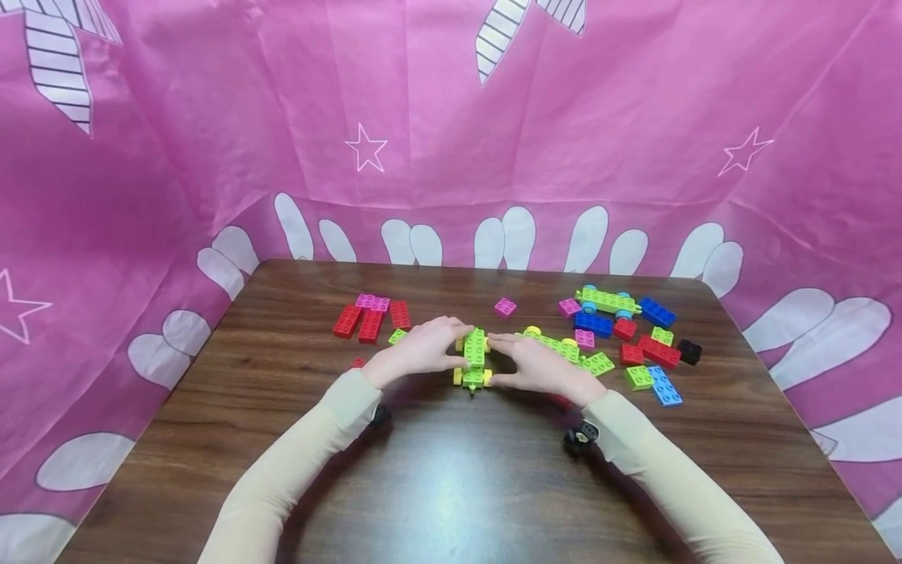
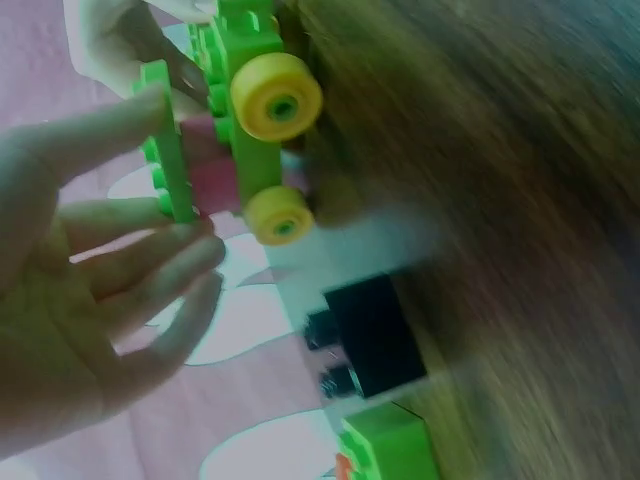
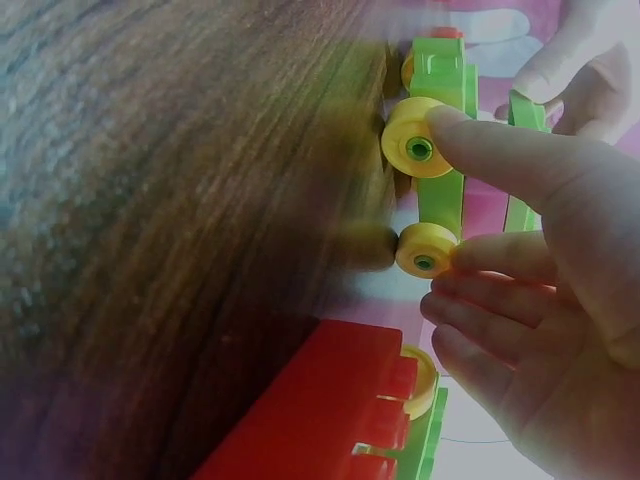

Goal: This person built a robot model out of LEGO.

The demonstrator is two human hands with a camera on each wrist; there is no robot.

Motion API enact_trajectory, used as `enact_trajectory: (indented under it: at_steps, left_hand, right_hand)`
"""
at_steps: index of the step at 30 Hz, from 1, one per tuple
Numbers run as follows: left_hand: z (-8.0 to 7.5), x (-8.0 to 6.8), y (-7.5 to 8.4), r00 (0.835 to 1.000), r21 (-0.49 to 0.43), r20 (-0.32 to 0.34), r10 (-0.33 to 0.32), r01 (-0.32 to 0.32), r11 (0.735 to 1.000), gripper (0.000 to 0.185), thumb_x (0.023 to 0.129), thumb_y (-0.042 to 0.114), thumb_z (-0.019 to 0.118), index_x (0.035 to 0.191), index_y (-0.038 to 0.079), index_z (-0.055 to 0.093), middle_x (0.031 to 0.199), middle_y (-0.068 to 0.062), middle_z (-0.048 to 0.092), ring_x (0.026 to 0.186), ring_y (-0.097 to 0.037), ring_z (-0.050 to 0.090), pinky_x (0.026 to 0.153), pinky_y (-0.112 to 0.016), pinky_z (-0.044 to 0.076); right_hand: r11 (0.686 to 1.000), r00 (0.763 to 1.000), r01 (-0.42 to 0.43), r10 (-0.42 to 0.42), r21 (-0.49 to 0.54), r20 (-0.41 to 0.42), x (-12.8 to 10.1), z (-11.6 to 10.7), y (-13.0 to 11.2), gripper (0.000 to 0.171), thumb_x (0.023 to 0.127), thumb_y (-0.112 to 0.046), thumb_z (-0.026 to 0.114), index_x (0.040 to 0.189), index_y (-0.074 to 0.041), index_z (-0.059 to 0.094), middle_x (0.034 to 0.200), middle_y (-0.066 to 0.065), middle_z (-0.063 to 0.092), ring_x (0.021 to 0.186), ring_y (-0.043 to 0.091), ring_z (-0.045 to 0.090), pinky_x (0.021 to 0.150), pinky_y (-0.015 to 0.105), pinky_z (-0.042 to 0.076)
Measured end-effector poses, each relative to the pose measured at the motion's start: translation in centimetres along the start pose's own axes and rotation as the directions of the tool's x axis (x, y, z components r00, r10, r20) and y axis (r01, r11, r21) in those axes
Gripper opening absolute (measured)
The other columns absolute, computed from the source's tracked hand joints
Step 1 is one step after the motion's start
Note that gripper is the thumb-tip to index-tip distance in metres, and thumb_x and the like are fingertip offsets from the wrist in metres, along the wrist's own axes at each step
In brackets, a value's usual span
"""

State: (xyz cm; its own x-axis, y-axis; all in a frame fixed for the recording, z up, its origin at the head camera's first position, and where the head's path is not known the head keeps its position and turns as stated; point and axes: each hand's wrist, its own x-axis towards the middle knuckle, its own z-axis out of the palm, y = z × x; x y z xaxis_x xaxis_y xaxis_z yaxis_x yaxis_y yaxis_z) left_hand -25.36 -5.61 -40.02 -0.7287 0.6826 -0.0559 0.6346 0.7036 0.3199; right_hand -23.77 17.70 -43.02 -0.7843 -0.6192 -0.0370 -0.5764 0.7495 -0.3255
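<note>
Car [image 2: 258, 165] sits upright on the table [image 1: 211, 392], end-on to the person, between the 2 hands. Pink brick [image 2: 212, 175] stands on the car with the plate [image 2: 170, 150] over it; can't tell if the plate is fully seated. Left hand [image 1: 423, 347] is on the car's left: thumb at the plate's near end, fingers toward its far end, in what looks like a light pinch. Probably taken by the ends to line it up with the brick below. Right hand [image 1: 539, 364] is on the car's right, fingers fairly straight and spread: thumb touching the near wheel [image 3: 411, 140], index at the far wheel [image 3: 424, 250], gripping nothing. Reads as a side stop: 2 contact points, so the car can't skid or twist. 3 red bricks [image 1: 370, 326] lie well apart, beyond the car to its left. Yellow-wheeled chassis [image 1: 553, 345] is right of the car, partly hidden by the right hand. Blue-wheeled chassis [image 1: 608, 301] is farther off, beyond and right of the car. Likely parked out there to give both hands room.
</note>
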Motion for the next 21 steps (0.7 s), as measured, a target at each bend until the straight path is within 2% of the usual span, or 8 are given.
enact_trajectory:
  at_steps: [8, 15, 21]
  left_hand:
    - [0.26, -0.55, 1.04, 1.0, 0.063, -0.023, -0.007, 0.009, 0.998, 0.067, 0.093, 0.033, 0.07, 0.146, 0.0, 0.045, 0.143, -0.015, 0.055, 0.131, -0.029, 0.054, 0.101, -0.047, 0.053]
    - [0.53, -0.36, 0.95, 0.999, 0.096, -0.045, 0.007, -0.003, 0.995, 0.066, 0.093, 0.035, 0.069, 0.144, 0.001, 0.047, 0.142, -0.014, 0.056, 0.13, -0.027, 0.055, 0.1, -0.045, 0.054]
    - [0.5, -0.44, 0.53, 0.999, 0.074, -0.037, 0.0, 0.003, 0.997, 0.067, 0.092, 0.037, 0.07, 0.144, 0.002, 0.048, 0.142, -0.013, 0.056, 0.13, -0.027, 0.055, 0.099, -0.046, 0.054]
  right_hand:
    - [1.0, 1.0, 0.02, -0.02, -0.01, -0.02, 0.0, 0.06, 0.08, 0.073, 0.088, -0.048, 0.071, 0.141, -0.002, 0.053, 0.146, 0.016, 0.054, 0.136, 0.033, 0.053, 0.109, 0.049, 0.046]
    - [1.0, 0.999, 0.029, -0.029, -0.009, -0.035, -0.08, -0.16, 0.02, 0.072, 0.087, -0.045, 0.074, 0.139, 0.0, 0.054, 0.145, 0.018, 0.055, 0.134, 0.034, 0.053, 0.108, 0.05, 0.047]
    - [1.0, 0.999, 0.026, -0.026, -0.005, -0.019, 0.13, -0.09, -0.09, 0.072, 0.087, -0.045, 0.073, 0.14, 0.0, 0.054, 0.145, 0.018, 0.055, 0.135, 0.034, 0.053, 0.108, 0.05, 0.047]
